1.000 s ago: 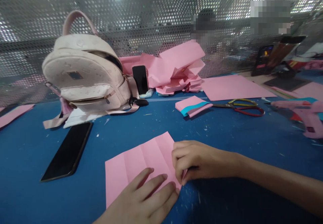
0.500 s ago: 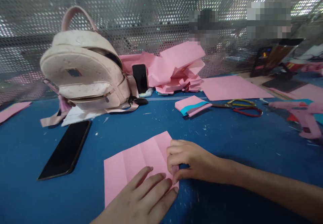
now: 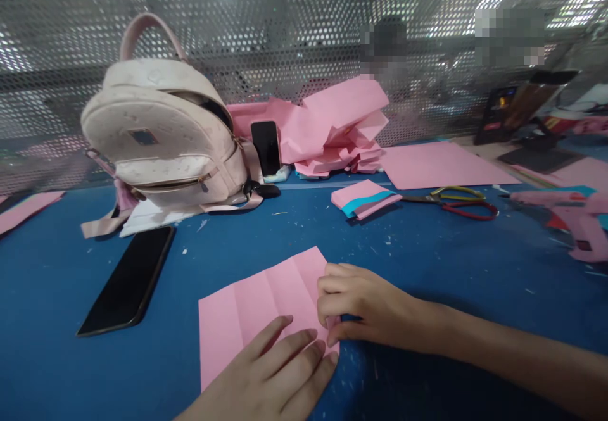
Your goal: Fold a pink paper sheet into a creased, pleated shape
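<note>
A sheet of pink paper [image 3: 256, 301] with several parallel creases lies in front of me on the blue table. My left hand [image 3: 280, 364] rests flat on its lower part, fingers stretched toward the right edge. At that right edge my right hand [image 3: 349, 304] is closed, thumb and curled fingers pinching the paper where it is turned up. The pinched part is mostly hidden by the fingers. Beyond the hands sits a small folded pink paper piece [image 3: 363, 197] with a blue band, touching the tip of the scissors [image 3: 441, 198], which have yellow and red handles.
A black phone [image 3: 130, 278] lies at left, before a cream backpack [image 3: 166, 136]. Another phone [image 3: 265, 147] leans upright near crumpled pink paper [image 3: 332, 123]. A flat pink sheet [image 3: 446, 164] and a pink glue gun [image 3: 570, 212] are at right. Perforated metal panel [image 3: 294, 47] stands behind.
The whole view has shifted slightly, so things appear a little further right. Both hands keep nearly the same position on the pink paper.
</note>
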Action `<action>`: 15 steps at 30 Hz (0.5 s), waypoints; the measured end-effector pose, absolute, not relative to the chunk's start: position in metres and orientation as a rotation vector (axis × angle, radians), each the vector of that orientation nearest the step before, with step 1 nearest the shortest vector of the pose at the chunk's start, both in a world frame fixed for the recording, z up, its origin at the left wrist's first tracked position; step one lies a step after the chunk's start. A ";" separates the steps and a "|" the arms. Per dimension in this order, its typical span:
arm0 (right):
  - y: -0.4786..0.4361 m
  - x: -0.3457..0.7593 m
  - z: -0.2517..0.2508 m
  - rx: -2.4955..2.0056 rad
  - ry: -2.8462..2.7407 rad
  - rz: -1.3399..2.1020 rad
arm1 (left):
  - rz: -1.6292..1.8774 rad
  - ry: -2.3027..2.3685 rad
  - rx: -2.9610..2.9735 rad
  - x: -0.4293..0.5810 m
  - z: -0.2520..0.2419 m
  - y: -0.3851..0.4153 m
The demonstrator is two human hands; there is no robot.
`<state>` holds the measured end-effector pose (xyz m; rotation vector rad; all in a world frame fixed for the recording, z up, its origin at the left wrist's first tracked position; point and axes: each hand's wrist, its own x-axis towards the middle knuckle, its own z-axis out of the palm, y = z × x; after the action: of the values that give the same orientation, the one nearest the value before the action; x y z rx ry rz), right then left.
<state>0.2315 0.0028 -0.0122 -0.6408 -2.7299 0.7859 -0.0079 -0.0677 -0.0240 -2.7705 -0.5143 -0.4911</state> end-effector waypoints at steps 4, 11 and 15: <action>0.003 0.231 -0.011 -0.659 -2.744 0.789 | -0.540 -0.584 -2.778 -0.005 -0.030 -0.070; -0.002 0.229 -0.006 -0.812 -2.716 0.805 | -0.501 -0.630 -2.863 -0.004 -0.031 -0.072; -0.008 0.227 -0.005 -0.895 -2.724 0.691 | -0.494 -0.599 -2.890 -0.005 -0.025 -0.070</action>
<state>0.2275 -0.0078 -0.0050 -0.8949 -2.7243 0.6906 -0.0052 -0.0698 -0.0250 -2.8898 -0.5986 -0.4937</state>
